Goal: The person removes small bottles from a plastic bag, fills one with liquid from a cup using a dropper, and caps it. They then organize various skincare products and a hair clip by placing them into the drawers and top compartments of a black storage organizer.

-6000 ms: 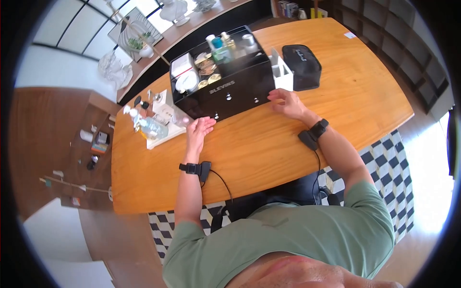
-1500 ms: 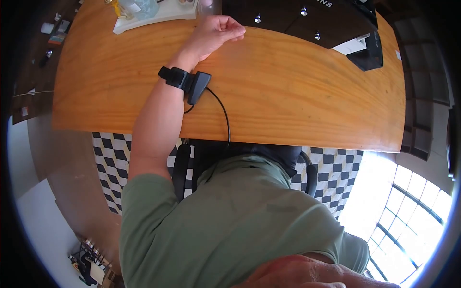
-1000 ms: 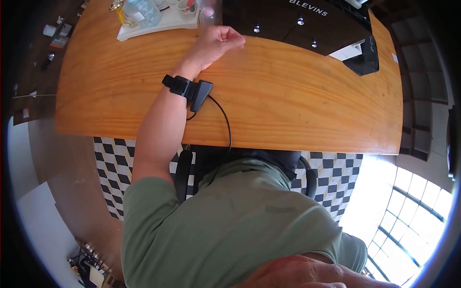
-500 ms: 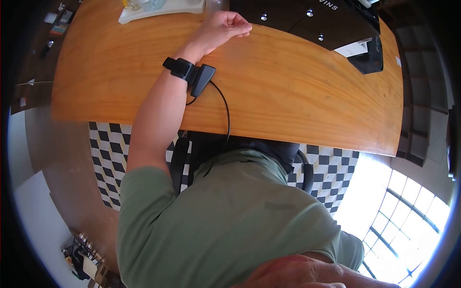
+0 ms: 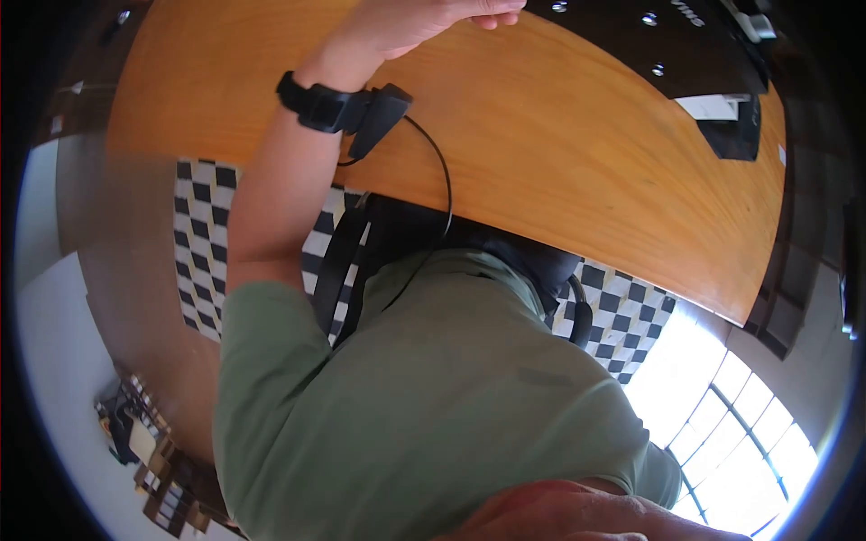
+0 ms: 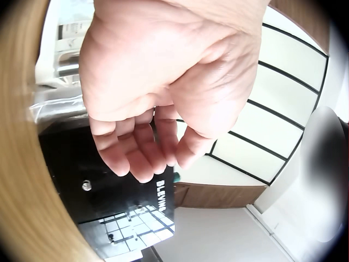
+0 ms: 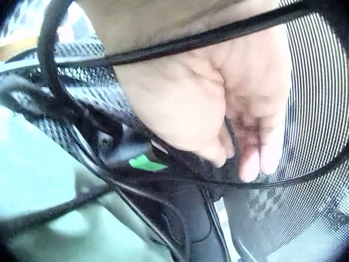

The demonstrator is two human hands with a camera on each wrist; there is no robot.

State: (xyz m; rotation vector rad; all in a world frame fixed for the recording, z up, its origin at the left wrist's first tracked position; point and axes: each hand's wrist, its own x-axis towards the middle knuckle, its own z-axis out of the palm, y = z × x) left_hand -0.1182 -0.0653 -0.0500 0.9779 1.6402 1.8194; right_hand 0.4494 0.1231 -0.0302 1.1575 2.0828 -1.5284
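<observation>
In the head view my left hand [image 5: 433,20] reaches over the wooden table [image 5: 559,153] at the top edge, beside the front of a black drawer box [image 5: 622,45]. The left wrist view shows that hand [image 6: 169,82] palm toward the camera, its fingers loosely bent and holding nothing, with the black box [image 6: 103,158] beyond them. My right hand [image 7: 207,98] appears only in the right wrist view, low beside the chair's mesh [image 7: 316,98]. Its fingers hang loosely bent against something dark, and no held object can be made out.
A white holder [image 5: 708,106] and a black pouch [image 5: 738,135] stand right of the box. Black cables [image 7: 180,46] cross in front of my right hand. The wrist device's cord [image 5: 442,167] hangs over the table edge. A checkered rug [image 5: 203,243] lies below.
Six seconds ago both hands were by the box; the right has since left the head view. Over the last half second the view has shifted, with table, box and left hand nearer its top.
</observation>
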